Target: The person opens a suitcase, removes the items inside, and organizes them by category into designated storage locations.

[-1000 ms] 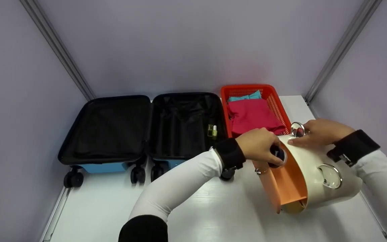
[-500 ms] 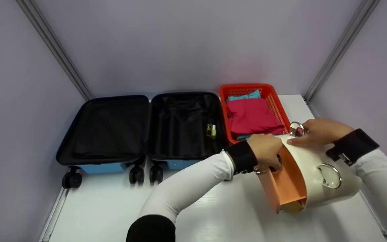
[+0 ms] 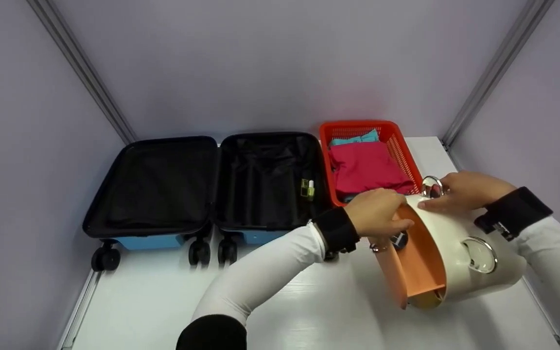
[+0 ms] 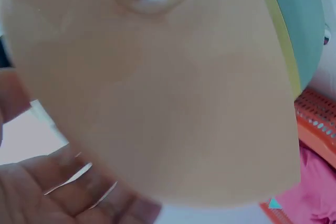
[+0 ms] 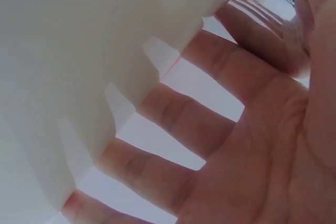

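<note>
A cream rounded storage box with chrome rings lies at the right, its orange drawer pulled out towards the left. Inside the drawer, a small dark round object with a pale label is partly hidden by my left hand. That hand hovers at the drawer's far end, thumb stretched out. In the left wrist view its loose fingers show behind the peach drawer front. My right hand rests on the box beside a chrome ring; straight fingers press the box's side in the right wrist view.
An open black-lined suitcase with blue outside stands on wheels at the left. Small yellow-green bottles lie in its right half. Behind the box is a red basket with pink cloth and turquoise cloth.
My left hand reached further into the drawer, let go of the dark round object there, then drew back a little to the left. My right hand has stayed on the box.
</note>
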Demonstrator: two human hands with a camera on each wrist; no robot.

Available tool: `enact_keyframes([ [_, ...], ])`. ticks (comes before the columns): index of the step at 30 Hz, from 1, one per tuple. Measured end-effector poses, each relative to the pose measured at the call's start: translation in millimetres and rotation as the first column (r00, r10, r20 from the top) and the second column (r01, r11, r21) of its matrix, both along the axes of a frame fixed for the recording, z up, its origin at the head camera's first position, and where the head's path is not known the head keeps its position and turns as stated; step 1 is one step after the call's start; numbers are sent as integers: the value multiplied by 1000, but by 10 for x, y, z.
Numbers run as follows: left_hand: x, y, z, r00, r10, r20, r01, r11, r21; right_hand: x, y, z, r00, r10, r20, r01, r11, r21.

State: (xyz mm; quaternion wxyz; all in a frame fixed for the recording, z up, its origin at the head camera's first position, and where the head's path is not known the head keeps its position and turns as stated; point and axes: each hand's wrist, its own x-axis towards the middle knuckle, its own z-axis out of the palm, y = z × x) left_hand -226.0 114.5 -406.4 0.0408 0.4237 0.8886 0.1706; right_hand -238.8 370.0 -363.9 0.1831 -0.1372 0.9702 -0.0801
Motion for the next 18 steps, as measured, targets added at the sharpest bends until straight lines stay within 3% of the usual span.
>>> enact_keyframes([
  [7,40,-332,-8,1000,-8,-29,14,977,214,0,11,-11,1000,-12,-1,12,1000,13],
  [9,60,-429,-38,999,-10,-34,18,971,240,6,15,-11,1000,-12,-9,12,1000,17],
  [18,179,-666,-301,997,-77,12,73,982,174,21,54,-3,1000,-15,-12,15,999,29],
])
